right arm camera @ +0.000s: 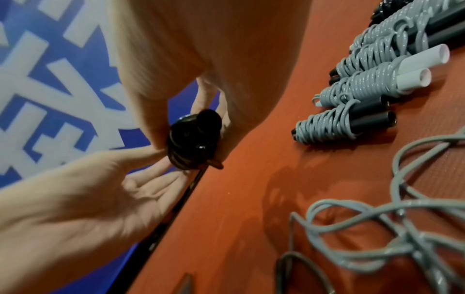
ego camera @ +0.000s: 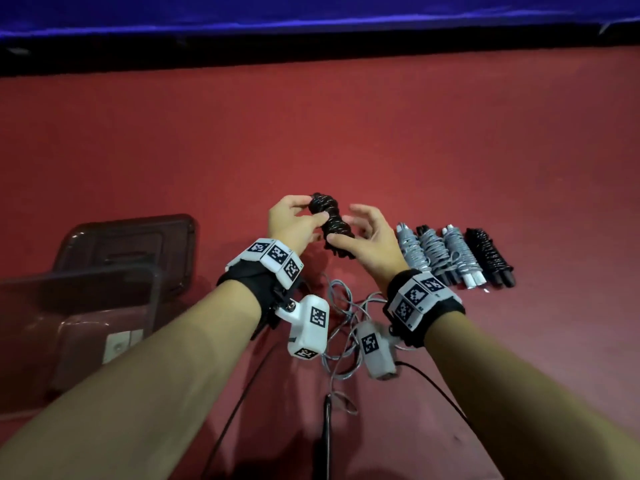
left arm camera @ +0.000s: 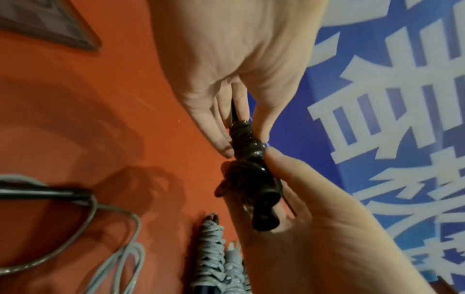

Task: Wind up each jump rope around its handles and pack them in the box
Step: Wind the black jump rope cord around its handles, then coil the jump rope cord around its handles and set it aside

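Both hands are raised over the red counter point(ego camera: 415, 150), sharing a wound black jump rope point(ego camera: 330, 223). The left hand point(ego camera: 294, 223) pinches the upper part of the bundle between thumb and fingers, steadying it; the right hand point(ego camera: 367, 237) has its thumb pressed to the lower part with the other fingers loosely curled and spread behind — probably tucking in the last turn so the coil will not spring loose. The bundle sits tilted in the air, off the counter.

To the right lie four finished bundles in a tidy row point(ego camera: 453, 254), three grey and one black, seemingly parked there until packing. Below the wrists a loose grey rope point(ego camera: 341, 327) sprawls unwound — likely next in line. The clear box point(ego camera: 79, 323) stands at the left with its lid point(ego camera: 131, 244) lying just behind it; as far as can be seen, nothing is packed yet.
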